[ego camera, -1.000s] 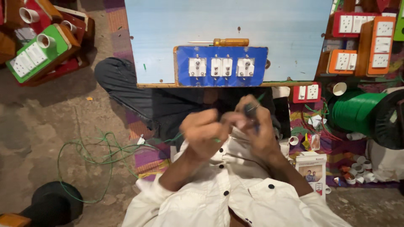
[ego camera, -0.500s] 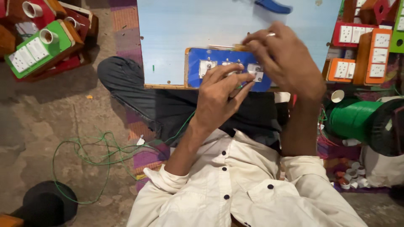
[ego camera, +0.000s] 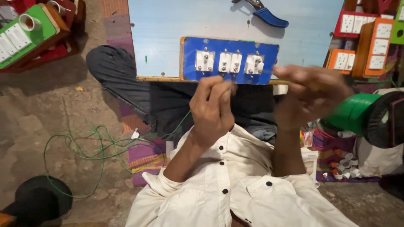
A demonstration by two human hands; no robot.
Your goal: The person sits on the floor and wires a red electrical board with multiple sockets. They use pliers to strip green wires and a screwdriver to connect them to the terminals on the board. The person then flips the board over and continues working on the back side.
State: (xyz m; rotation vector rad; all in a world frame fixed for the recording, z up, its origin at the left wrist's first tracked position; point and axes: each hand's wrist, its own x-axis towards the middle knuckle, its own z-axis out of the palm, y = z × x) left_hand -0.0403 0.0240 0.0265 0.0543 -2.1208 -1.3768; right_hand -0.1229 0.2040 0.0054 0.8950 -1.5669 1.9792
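Left hand: the left hand (ego camera: 211, 110) is raised just below the blue board (ego camera: 229, 59), fingers curled and pressed together, thumb against the fingertips as if pinching something thin; what it pinches is too small to make out.
Right hand: the right hand (ego camera: 309, 94) is blurred, beside the board's right end, fingers loosely bent and close together; whether it holds anything I cannot tell.
Blue board: a flat blue panel with three white switch blocks (ego camera: 229, 62) in a row, lying at the near edge of a pale blue table (ego camera: 168, 33).
Green wire: a thin green wire (ego camera: 90, 145) loops on the floor to the left and runs toward the left hand; its end is hidden behind the hand.
Boxes right: orange and red boxes (ego camera: 370, 40) with white switch plates stand at the upper right, partly cut off.
Box left: a green box (ego camera: 25, 35) with white plates sits at the upper left, cut off by the edge.
Green spool: a green spool (ego camera: 357, 113) lies behind the right hand, partly hidden.
Pliers: blue-handled pliers (ego camera: 265, 12) lie on the table, top cut off.
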